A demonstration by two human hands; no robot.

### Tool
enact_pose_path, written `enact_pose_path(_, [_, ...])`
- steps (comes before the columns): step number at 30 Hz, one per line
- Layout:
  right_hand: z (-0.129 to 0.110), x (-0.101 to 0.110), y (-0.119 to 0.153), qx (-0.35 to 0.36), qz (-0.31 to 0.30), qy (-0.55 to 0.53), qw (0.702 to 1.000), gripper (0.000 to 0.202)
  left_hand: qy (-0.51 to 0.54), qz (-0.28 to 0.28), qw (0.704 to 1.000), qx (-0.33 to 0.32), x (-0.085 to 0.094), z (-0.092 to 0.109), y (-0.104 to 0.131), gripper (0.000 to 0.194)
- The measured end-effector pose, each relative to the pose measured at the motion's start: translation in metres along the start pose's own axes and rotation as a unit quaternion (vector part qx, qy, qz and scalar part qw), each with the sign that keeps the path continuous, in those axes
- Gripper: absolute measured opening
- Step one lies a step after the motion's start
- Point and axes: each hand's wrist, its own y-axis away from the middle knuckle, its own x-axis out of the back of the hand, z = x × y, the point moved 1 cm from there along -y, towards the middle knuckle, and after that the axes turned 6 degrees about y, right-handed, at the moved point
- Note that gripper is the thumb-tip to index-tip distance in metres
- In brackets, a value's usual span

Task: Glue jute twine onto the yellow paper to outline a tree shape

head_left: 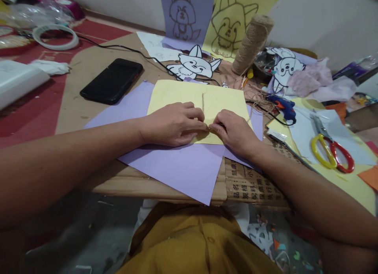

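A sheet of yellow paper (pixel 171 93) lies on purple paper (pixel 177 163) in front of me. A short brown line of twine (pixel 203 102) runs down the yellow sheet towards my fingers. My left hand (pixel 177 124) rests on the yellow sheet, its fingers stretched out and the index tip beside my right thumb. With thumb and forefinger pinched together, my right hand (pixel 233 128) presses on the sheet at the lower end of the line. The pinch seems to hold the twine, though its tip is mostly hidden. Faint pencil marks show on the yellow sheet.
A black phone (pixel 112 81) lies at the left, near a tape roll (pixel 55 36). Behind the paper are a cut-out fox (pixel 196 63) and a twine spool (pixel 252 43). A blue glue gun (pixel 282 106) and scissors (pixel 332 151) lie to the right. Cardboard (pixel 118 183) covers the table edge.
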Motion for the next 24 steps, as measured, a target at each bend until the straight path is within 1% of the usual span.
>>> enact_pose_path(4, [0.001, 0.007, 0.004, 0.002, -0.007, -0.050, 0.999, 0.009, -0.003, 0.002, 1.000, -0.005, 0.001, 0.001, 0.000, 0.035])
enact_pose_path(6, [0.002, 0.010, 0.007, 0.026, -0.005, -0.067, 0.997, 0.011, -0.003, 0.008, 1.000, -0.011, 0.001, 0.000, 0.001, 0.034])
enact_pose_path(9, [0.006, 0.010, 0.010, 0.065, 0.015, -0.074, 0.995, 0.011, 0.004, 0.022, 1.000, -0.012, 0.000, -0.001, 0.003, 0.032])
enact_pose_path(13, [0.010, 0.005, 0.011, 0.085, 0.036, -0.070, 0.993, 0.015, 0.028, 0.041, 0.999, -0.007, 0.000, -0.002, 0.005, 0.032])
enact_pose_path(15, [0.011, 0.004, 0.011, 0.091, 0.038, -0.064, 0.993, 0.017, 0.042, 0.046, 0.998, 0.006, 0.001, -0.001, 0.006, 0.030])
enact_pose_path(19, [0.008, 0.006, 0.011, 0.101, 0.023, -0.033, 0.994, 0.019, 0.054, 0.046, 0.996, 0.058, 0.001, -0.001, 0.005, 0.021])
enact_pose_path(20, [0.007, 0.007, 0.011, 0.103, 0.020, -0.019, 0.994, 0.020, 0.053, 0.048, 0.996, 0.056, 0.000, -0.001, 0.005, 0.020])
enact_pose_path(24, [0.002, 0.009, 0.012, 0.110, 0.009, 0.049, 0.993, 0.026, 0.027, 0.051, 0.998, -0.003, -0.003, -0.001, 0.002, 0.024])
